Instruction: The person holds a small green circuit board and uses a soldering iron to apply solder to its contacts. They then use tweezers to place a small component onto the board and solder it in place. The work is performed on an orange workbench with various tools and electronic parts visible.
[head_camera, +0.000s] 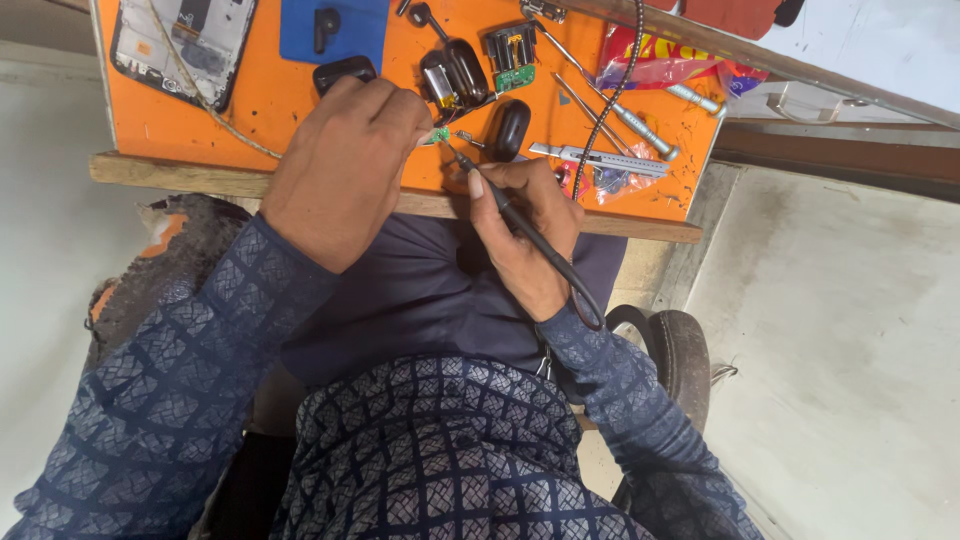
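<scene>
Orange work mat (250, 120) covers the wooden bench. Beyond my hands on that mat I see an opened phone (183, 40), a blue pad (350, 25), an opened black earbud case (455, 75), a green circuit board (513, 78), screwdrivers (625, 115) and tweezers (600, 157). My left hand (345, 165) pinches a small green board (438, 134). My right hand (525, 235), fingers closed, grips a soldering iron (520, 225), tip touching that board.

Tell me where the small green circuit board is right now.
Head view: the small green circuit board is pinched at the left hand fingertips over the orange mat, meeting the soldering iron tip.
</scene>
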